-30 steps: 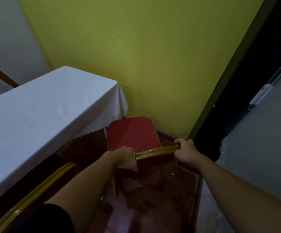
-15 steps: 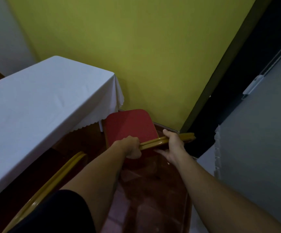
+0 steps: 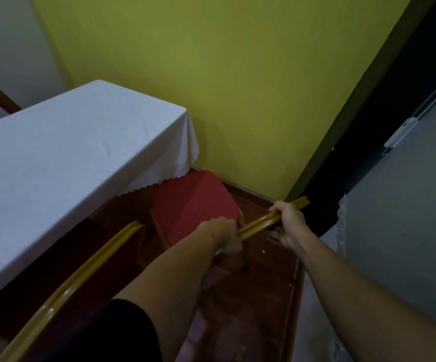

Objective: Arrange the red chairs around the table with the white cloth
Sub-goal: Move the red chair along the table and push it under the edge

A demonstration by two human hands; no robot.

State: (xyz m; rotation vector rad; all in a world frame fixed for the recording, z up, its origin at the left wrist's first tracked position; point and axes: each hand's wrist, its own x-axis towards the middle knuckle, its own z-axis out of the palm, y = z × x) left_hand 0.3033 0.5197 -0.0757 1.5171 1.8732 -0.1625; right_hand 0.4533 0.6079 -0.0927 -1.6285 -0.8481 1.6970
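Observation:
A red chair (image 3: 193,205) with a gold frame stands at the end of the table with the white cloth (image 3: 62,158), its seat partly under the cloth's scalloped hem. My left hand (image 3: 223,235) grips the gold top rail of the chair's back at its left end. My right hand (image 3: 288,222) grips the same rail further right. The rail slants up to the right toward the dark door frame. A second chair's gold back rail (image 3: 81,278) runs along the table's near side at lower left.
A yellow-green wall (image 3: 237,87) stands close behind the chair. A dark doorway (image 3: 384,121) and a grey door (image 3: 407,205) are on the right. The floor is reddish-brown wood (image 3: 250,296).
The chair has swung and moved in so its seat now reaches under the cloth's hem. My right hand has shifted from a loose hold to a firm grip on the rail.

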